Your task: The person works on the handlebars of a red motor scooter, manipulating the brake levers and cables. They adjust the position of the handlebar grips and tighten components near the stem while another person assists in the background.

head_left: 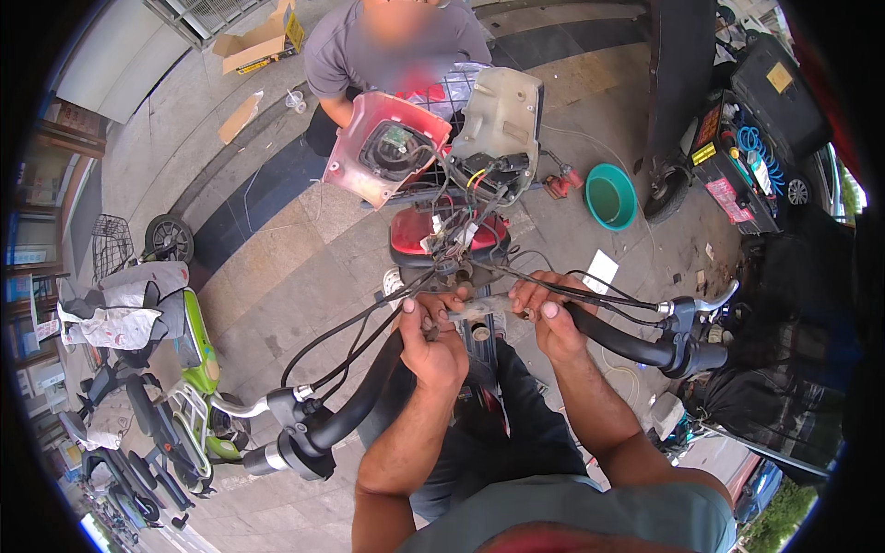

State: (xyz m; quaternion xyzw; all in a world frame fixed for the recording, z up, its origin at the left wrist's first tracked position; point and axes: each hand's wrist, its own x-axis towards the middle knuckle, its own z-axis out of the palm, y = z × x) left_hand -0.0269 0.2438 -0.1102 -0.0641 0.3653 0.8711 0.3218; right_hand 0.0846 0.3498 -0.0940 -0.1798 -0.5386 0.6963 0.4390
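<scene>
A scooter handlebar (636, 343) spans the space in front of me, black and curved, with a brake lever and switch clamp at each end. Its bare, dirty grey middle (481, 308) shows between my hands. My left hand (439, 345) is closed around the bar just left of that middle, thumb up. On the other side my right hand (556, 316) grips it the same way. Black cables (355, 318) run from both levers to a tangle of wires and connectors (452, 241) on the scooter's front. The stem under the bar is partly hidden.
Beyond the wires are an opened red headlight cover (376, 152), a beige panel (502, 111) and a person (323, 55). A green basin (611, 197) and toolbox (733, 175) stand right. Parked scooters (198, 369) line the left; a cardboard box (261, 41) lies far left.
</scene>
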